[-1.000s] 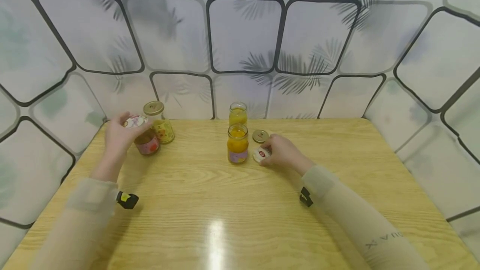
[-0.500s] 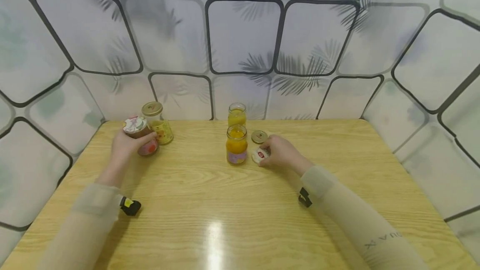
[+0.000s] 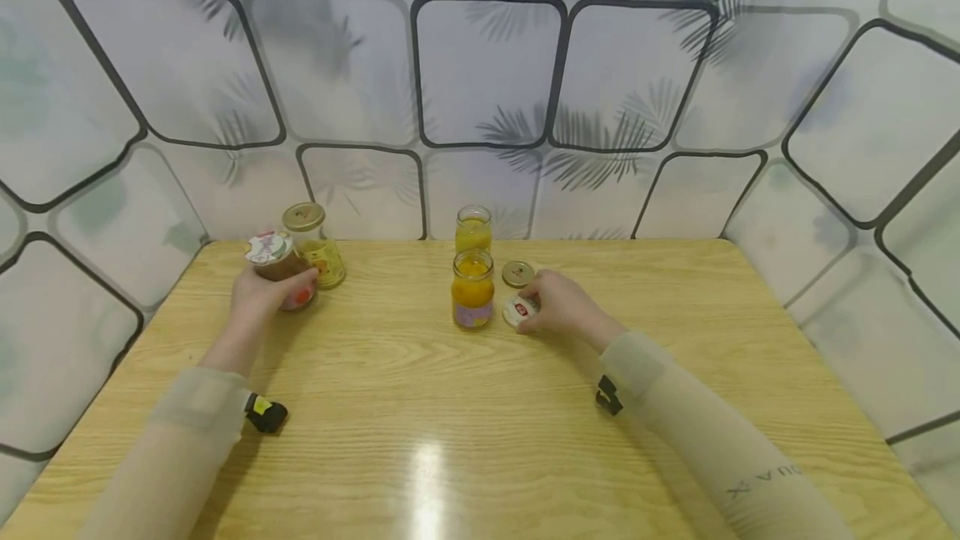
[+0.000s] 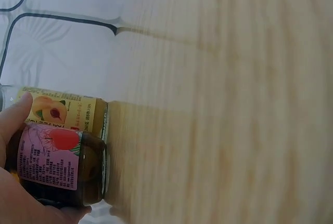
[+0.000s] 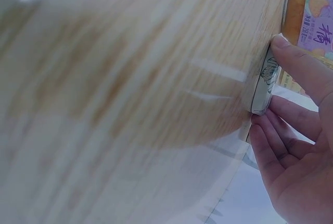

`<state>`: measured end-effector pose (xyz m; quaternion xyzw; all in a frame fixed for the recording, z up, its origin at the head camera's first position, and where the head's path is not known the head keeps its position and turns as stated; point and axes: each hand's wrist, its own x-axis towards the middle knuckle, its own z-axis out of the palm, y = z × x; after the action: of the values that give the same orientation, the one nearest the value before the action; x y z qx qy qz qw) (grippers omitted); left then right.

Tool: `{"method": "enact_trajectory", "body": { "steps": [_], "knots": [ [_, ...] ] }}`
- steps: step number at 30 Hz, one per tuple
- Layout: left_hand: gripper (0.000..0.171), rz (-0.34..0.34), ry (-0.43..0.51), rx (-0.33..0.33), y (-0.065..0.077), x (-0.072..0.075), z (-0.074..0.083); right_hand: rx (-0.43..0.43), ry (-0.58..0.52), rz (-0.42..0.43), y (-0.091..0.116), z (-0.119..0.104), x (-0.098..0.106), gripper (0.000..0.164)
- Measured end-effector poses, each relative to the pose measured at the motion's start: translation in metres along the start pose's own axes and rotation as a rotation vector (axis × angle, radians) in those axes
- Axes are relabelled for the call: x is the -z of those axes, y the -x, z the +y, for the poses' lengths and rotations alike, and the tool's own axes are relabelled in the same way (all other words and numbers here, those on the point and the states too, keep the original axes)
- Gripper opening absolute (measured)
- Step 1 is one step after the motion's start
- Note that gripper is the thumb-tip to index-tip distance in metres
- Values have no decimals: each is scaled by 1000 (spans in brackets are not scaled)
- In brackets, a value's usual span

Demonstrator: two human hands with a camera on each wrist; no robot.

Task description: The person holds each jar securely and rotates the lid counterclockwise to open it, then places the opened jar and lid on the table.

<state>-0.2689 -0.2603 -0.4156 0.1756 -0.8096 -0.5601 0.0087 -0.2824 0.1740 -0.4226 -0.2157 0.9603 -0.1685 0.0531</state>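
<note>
Hands [image 3: 259, 297] [image 3: 564, 303] gripping capped jar [image 3: 279, 267] and white lid [image 3: 515, 311], lidless jars [image 3: 473, 258] [image 3: 474, 215] holding orange, yellow contents [image 3: 472, 292] [image 3: 473, 235]

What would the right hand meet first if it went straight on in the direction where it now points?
The right hand pinches the white lid; beyond that, it would probably meet the open jar with the purple label first, though depth is hard to judge.

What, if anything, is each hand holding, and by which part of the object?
The left hand grips the pink-labelled jar round its body, below the top. The right hand pinches the white lid by opposite sides of its rim.
</note>
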Motion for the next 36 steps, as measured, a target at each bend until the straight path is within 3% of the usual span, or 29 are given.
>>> {"method": "enact_trajectory", "body": {
  "steps": [4, 14, 22, 28, 36],
  "knots": [
    [118, -10, 15, 20, 0, 0, 0, 1, 2, -4, 0, 1, 0, 60],
    [97, 12, 6, -9, 0, 1, -2, -9, 7, -10, 0, 1, 0, 60],
    [93, -63, 0, -63, 2, 5, -1, -8, -1, -5, 0, 1, 2, 61],
    [96, -85, -62, -54, 6, 7, 1, -10, -8, -6, 0, 1, 2, 61],
    [98, -103, -44, -37, 9, 9, 1, -18, -18, -2, 0, -1, 1, 60]
  ]
}}
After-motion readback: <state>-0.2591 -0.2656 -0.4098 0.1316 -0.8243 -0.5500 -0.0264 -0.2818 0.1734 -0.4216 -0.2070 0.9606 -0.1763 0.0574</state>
